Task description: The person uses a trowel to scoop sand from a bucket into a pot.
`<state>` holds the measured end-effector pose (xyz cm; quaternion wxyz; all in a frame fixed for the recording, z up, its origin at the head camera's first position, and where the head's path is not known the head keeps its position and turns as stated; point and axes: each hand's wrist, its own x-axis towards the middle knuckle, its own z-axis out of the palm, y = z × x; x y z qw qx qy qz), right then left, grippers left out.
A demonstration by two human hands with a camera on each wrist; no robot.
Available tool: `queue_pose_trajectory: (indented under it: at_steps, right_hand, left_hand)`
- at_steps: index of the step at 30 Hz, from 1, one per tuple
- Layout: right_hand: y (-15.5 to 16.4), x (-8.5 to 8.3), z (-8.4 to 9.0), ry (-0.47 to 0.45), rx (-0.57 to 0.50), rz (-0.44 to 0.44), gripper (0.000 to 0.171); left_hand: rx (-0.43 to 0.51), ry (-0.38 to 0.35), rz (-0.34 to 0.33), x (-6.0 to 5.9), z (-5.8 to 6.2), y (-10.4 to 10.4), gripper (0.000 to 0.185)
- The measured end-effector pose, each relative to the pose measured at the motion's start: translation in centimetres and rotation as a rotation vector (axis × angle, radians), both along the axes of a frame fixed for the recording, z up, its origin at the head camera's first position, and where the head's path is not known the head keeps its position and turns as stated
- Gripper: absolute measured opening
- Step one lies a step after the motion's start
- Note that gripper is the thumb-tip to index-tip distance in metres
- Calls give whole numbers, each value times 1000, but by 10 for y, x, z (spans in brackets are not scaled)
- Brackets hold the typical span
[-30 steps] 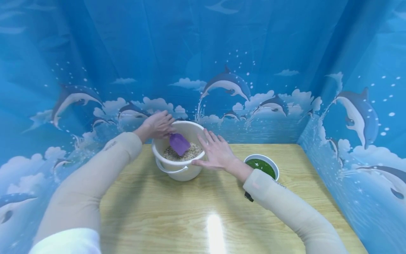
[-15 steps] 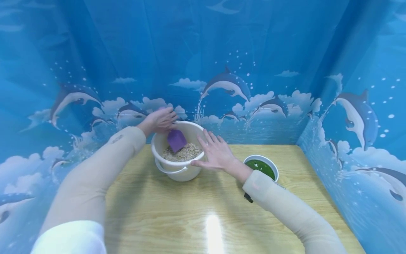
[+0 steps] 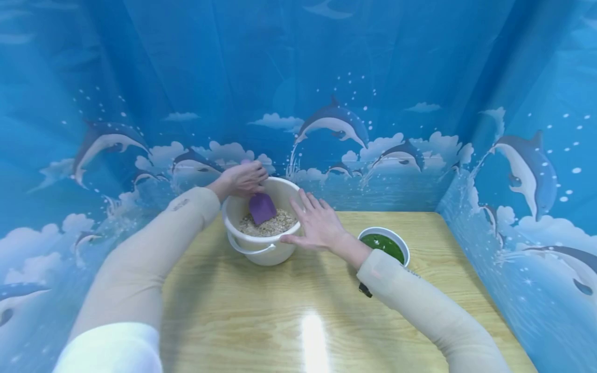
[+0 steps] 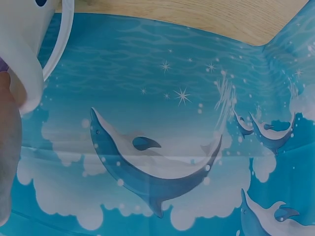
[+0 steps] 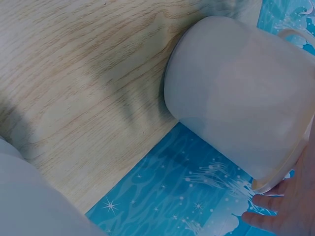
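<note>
A white bucket (image 3: 261,248) with a bail handle stands at the back left of the wooden table (image 3: 298,311); it holds beige grain (image 3: 275,225). My left hand (image 3: 240,178) grips the handle of a purple scoop (image 3: 261,208) whose blade dips into the grain. My right hand (image 3: 317,223) rests with straight fingers on the bucket's right rim. The right wrist view shows the bucket's outer wall (image 5: 236,93) and my fingertips (image 5: 275,209) at its rim. In the left wrist view only the bucket's rim (image 4: 24,64) shows.
A small white bowl (image 3: 385,243) of green liquid sits just right of my right wrist. Blue dolphin-print sheeting (image 3: 336,124) walls the table at the back and on both sides. The near part of the table carries a light glare (image 3: 317,336).
My left hand has shifted slightly right and lowered the scoop's blade toward the grain near the bucket's back wall. The right hand has stayed on the rim.
</note>
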<state>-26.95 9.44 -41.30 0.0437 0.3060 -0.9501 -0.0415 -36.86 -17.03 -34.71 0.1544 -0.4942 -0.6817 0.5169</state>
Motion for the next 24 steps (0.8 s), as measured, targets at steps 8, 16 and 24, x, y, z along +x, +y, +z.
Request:
queue_pose_trajectory:
  at_steps: [8, 16, 24]
  right_hand:
    - [0, -1, 1, -8, -2, 3, 112]
    - [1, 0, 0, -2, -8, 5, 112]
    - [2, 1, 1, -8, -21, 7, 115]
  left_hand:
    - [-21, 0, 5, -2, -6, 3, 27]
    - [-79, 54, -26, -2, -9, 4, 20]
    - [-47, -37, -25, -2, -13, 11, 23]
